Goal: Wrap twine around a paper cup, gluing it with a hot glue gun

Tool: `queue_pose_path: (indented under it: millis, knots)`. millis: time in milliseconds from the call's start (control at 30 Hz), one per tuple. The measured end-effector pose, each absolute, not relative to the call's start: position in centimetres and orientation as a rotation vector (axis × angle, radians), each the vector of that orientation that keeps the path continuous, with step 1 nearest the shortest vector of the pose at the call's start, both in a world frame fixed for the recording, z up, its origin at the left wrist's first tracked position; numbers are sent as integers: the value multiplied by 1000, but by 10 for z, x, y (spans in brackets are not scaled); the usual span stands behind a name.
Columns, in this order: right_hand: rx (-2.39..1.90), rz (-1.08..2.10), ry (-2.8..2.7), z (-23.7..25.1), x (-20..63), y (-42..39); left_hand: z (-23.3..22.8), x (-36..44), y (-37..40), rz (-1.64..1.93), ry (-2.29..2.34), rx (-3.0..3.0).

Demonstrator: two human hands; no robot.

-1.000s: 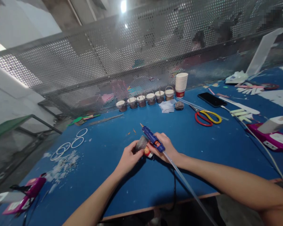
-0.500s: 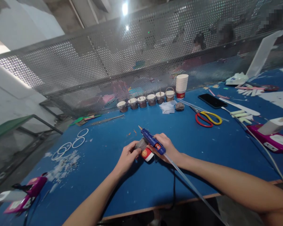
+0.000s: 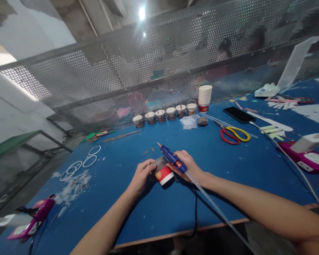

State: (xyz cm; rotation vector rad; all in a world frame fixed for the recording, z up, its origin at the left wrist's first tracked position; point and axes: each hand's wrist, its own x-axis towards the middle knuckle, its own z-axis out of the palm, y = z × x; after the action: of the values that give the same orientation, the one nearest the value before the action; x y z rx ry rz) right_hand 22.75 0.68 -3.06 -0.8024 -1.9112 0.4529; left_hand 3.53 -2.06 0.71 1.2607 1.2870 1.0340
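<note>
The left hand (image 3: 141, 176) is curled around a small red-and-white paper cup (image 3: 163, 173) tipped on its side, fingers pressing a grey-brown wrap against its wall. The right hand (image 3: 187, 165), just beside it, is closed around a blue glue gun (image 3: 172, 158), nozzle pointing up and away from the cup. To do this well, the left fingers should hold the wrap flat and taut while the nozzle drops to the seam, clear of the fingertips. The glue stick trails back past the right wrist, the scissors (image 3: 234, 133) lie well beyond it.
</note>
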Motion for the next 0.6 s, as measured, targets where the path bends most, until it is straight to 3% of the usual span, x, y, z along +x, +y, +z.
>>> queue_pose_path:
  millis: [200,600]
  knots:
    - [-868,531,-1878,-32,229,10,9,35,-21,1071,1259,1239]
    - [-923,1020,-1448,-26,227,15,10,33,-18,1058,1147,1163]
